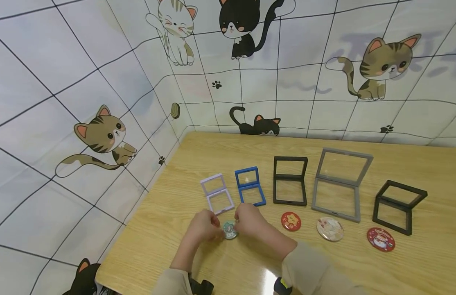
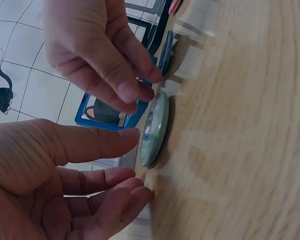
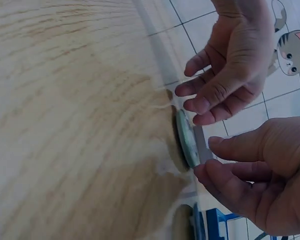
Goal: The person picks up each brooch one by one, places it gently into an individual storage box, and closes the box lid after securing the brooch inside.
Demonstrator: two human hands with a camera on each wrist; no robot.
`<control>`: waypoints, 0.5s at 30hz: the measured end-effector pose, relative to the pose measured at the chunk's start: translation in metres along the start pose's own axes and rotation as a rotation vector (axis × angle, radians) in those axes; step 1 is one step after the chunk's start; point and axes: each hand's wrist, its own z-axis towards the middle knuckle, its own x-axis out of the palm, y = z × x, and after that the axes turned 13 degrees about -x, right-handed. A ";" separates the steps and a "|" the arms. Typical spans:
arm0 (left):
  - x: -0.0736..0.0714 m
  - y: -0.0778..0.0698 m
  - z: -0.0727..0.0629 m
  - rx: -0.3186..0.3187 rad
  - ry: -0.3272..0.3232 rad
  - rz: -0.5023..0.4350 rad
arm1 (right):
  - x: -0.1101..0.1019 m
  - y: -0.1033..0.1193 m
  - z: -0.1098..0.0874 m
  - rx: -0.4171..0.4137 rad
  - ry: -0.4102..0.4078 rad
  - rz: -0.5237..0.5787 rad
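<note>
A round pale-green badge lies on the table between my two hands. My left hand is at its left side, thumb near the rim and fingers apart below it in the left wrist view. At the badge's other side is my right hand. In the right wrist view its fingertips are right at the rim, with thumb and forefinger parted. A second, bluish badge lies past the right hand, hidden behind it in the head view. Just beyond the hands stand a lilac hinged display frame and a blue one.
Farther right stand a black frame, a larger grey frame and another black frame, all opened. In front of them lie a red star badge, a cream badge and a red badge. Cat-print cloth hangs behind the wooden table.
</note>
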 end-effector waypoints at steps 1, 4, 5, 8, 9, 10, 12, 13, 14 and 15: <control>0.002 0.000 0.000 0.001 0.007 0.008 | 0.002 0.000 0.000 0.014 0.011 0.000; 0.005 0.000 -0.002 0.013 0.015 0.021 | 0.008 0.003 0.000 0.068 0.042 -0.017; 0.007 0.000 -0.002 0.018 0.016 0.024 | 0.010 0.004 0.000 0.082 0.052 -0.025; 0.009 0.000 -0.003 0.024 0.003 0.034 | 0.011 0.006 -0.001 0.097 0.067 -0.042; 0.010 0.001 -0.003 0.023 -0.005 0.038 | 0.011 0.007 -0.001 0.089 0.068 -0.047; 0.011 0.001 -0.003 0.020 -0.008 0.038 | 0.011 0.007 -0.001 0.087 0.068 -0.052; 0.012 0.001 -0.002 0.014 -0.014 0.040 | 0.011 0.007 -0.001 0.080 0.065 -0.055; 0.012 0.002 -0.002 0.010 -0.016 0.041 | 0.010 0.007 -0.001 0.075 0.062 -0.059; 0.013 0.002 -0.001 0.006 -0.017 0.039 | 0.010 0.006 -0.001 0.071 0.061 -0.058; 0.013 0.002 -0.001 0.001 -0.017 0.036 | 0.010 0.006 -0.001 0.067 0.059 -0.057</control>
